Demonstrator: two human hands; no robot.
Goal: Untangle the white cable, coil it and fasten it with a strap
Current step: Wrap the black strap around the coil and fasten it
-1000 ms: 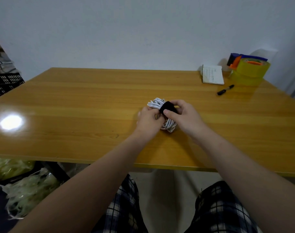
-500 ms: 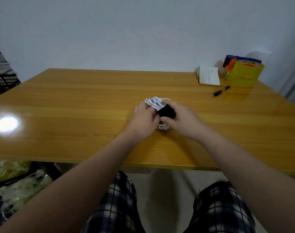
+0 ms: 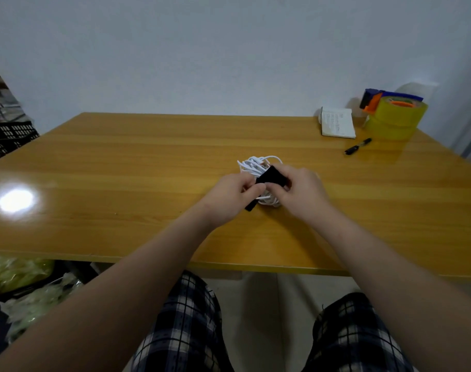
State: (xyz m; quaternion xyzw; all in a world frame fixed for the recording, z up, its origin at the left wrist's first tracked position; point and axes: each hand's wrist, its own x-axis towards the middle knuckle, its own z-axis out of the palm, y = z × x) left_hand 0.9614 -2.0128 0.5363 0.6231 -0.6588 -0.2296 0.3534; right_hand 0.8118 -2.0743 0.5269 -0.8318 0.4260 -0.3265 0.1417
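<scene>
The coiled white cable (image 3: 251, 166) is being held mid-tabletop (image 3: 121, 170), bunched between both hands. The black strap (image 3: 272, 177) is being pinched across it by the right hand (image 3: 300, 191), its grip closed tight, and the tail is being pinched by the left hand (image 3: 230, 196). If tension's being dropped here, loops are probably getting spilled and the strap fastened slack.

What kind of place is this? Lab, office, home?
Likely a home or small workroom, not a lab: plain wooden table against a bare wall, notebook and tape rolls at its corner, black crate beside it.
</scene>
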